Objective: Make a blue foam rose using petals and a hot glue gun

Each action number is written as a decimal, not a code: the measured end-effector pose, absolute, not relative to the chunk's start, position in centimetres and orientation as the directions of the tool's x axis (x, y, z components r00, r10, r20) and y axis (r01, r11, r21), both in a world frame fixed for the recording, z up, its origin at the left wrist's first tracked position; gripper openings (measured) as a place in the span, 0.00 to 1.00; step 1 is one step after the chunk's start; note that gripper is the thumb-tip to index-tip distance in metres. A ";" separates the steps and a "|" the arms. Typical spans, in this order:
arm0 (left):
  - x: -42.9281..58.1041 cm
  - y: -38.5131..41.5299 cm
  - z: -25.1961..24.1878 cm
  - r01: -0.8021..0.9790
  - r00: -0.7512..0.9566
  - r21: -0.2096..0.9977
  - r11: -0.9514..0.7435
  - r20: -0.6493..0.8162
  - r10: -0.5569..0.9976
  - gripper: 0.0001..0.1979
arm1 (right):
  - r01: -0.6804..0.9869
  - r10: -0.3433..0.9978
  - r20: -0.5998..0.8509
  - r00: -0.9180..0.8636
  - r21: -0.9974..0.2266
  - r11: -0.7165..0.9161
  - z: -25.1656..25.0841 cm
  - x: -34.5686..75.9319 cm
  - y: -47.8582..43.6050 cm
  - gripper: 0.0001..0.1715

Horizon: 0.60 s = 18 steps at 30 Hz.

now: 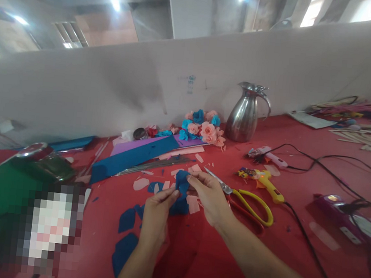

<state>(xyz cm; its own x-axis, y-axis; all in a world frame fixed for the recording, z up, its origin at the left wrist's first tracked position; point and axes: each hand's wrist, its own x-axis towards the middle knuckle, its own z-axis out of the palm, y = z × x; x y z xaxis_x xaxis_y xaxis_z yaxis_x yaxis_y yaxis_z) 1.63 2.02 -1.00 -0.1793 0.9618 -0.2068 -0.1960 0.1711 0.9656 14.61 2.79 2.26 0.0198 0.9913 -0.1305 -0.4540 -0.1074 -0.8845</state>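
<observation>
Between my two hands, a small piece of blue crepe paper [182,180] is held up above the red table. My left hand [159,207] pinches its lower left edge with thumb and finger. At the upper right edge, my right hand [207,192] grips the same piece. Cut blue petal shapes [127,220] lie to the left of my left forearm and partly under it. Pink paper scraps [193,204] are scattered around and beneath my hands. Scissors [248,203] with one yellow and one red handle lie just right of my right hand, blades pointing away.
A yellow glue gun [265,182] and a pink glue gun [269,157] trail black cords at right, near a purple power strip [346,218]. Behind stand a steel jug [245,116] and paper flowers [206,130]. A blue paper strip [133,158] and thin wires [156,166] lie ahead.
</observation>
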 end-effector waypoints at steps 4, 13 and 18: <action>1.6 2.0 -0.9 -0.176 -0.176 0.970 0.165 -0.196 0.965 0.15 | -0.432 0.991 -0.131 0.025 -0.896 -0.107 2.1 14.6 2.8 0.16; 1.7 1.9 -0.1 -0.079 -0.202 0.991 0.105 -0.119 0.972 0.10 | -0.424 0.992 -0.124 0.018 -0.900 -0.105 2.2 14.7 2.8 0.16; 1.6 1.8 -0.2 -0.041 -0.204 0.996 0.078 -0.084 0.975 0.10 | -0.431 0.995 -0.096 -0.004 -0.898 -0.088 2.3 14.6 2.6 0.10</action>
<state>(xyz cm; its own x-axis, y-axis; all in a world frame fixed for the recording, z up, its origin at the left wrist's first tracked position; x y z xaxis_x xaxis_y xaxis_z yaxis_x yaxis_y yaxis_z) 1.62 1.83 -0.22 -0.2039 0.9754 -0.0844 -0.0407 0.0777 0.9961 14.61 2.62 2.34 -0.0039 0.9954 -0.0959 -0.4315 -0.0882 -0.8978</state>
